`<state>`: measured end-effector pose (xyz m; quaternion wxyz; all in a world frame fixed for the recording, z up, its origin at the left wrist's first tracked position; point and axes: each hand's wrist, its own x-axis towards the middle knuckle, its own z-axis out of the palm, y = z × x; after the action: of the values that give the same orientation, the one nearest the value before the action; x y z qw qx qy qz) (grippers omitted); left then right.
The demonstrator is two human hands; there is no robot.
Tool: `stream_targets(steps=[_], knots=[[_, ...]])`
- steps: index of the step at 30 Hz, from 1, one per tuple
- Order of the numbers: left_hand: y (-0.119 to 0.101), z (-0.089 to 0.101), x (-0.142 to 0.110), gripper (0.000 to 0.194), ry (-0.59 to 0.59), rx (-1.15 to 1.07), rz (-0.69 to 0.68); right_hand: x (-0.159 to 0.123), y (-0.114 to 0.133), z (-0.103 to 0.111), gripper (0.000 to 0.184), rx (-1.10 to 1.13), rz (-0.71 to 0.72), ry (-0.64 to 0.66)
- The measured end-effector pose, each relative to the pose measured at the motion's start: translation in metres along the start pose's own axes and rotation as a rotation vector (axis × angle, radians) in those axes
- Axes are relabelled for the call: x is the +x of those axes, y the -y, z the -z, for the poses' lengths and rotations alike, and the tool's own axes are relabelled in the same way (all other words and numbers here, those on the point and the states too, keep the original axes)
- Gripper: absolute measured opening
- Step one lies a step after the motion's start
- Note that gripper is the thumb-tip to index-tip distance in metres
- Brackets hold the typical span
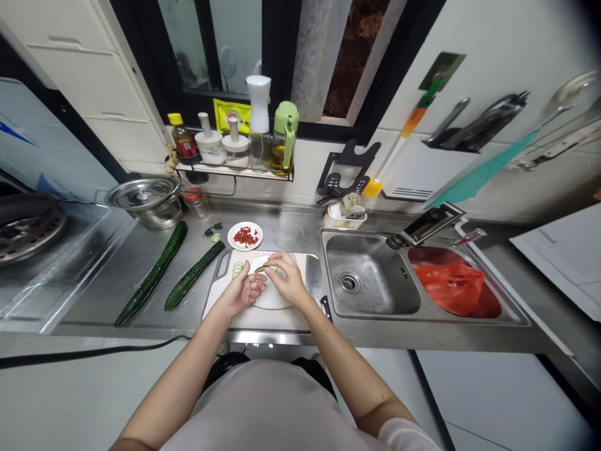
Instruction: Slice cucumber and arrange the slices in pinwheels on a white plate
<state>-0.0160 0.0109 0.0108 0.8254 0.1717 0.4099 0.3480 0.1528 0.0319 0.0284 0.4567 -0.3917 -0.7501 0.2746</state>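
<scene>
My right hand pinches a thin, green-edged cucumber slice between thumb and fingers, above a white plate. Beside it my left hand is turned palm up, its fingers loosely curled and the thumb apart; I see nothing in it. The plate rests on a pale cutting board. A few cucumber slices lie on the board behind my left hand. A knife with a black handle is at the board's right side, its blade mostly hidden.
Two whole cucumbers lie on the steel counter at left. A small plate of chopped red pieces sits behind the board, near cucumber scraps. To the right is a double sink with a red bag. A condiment shelf hangs behind.
</scene>
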Motion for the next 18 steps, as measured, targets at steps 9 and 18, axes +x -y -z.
stream_targets(steps=[9,18], knots=[[-0.006,-0.002,0.002,0.025,-0.056,0.024,-0.220,-0.006,-0.005,0.003,0.013,-0.047,-0.018,0.023],[-0.007,-0.003,0.004,0.029,-0.127,0.167,-0.419,-0.013,-0.005,-0.004,0.014,0.241,-0.286,0.089]])
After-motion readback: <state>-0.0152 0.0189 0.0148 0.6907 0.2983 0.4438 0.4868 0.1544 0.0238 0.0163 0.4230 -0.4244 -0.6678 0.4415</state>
